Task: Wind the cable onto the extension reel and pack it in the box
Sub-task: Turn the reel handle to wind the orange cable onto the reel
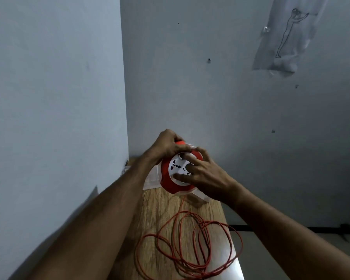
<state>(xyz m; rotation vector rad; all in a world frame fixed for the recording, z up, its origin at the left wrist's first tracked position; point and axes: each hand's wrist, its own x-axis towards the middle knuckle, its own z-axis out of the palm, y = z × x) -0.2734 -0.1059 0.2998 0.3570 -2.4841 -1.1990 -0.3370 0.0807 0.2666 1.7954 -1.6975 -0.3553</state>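
The red extension reel (167, 174) with a white socket face is held up over the far end of the wooden table (162, 215). My left hand (167, 145) grips the reel's top edge. My right hand (205, 173) lies on the white socket face with its fingers spread across it. A thin red cable (190, 245) runs down from the reel and lies in several loose loops on the table between my forearms. A white box (152, 179) with open flaps sits under and behind the reel, mostly hidden by it.
The table stands in a corner, with a pale wall close on the left and another behind. Its right edge drops to the floor. A clear plastic sheet (285, 37) with a line drawing is taped on the back wall, upper right.
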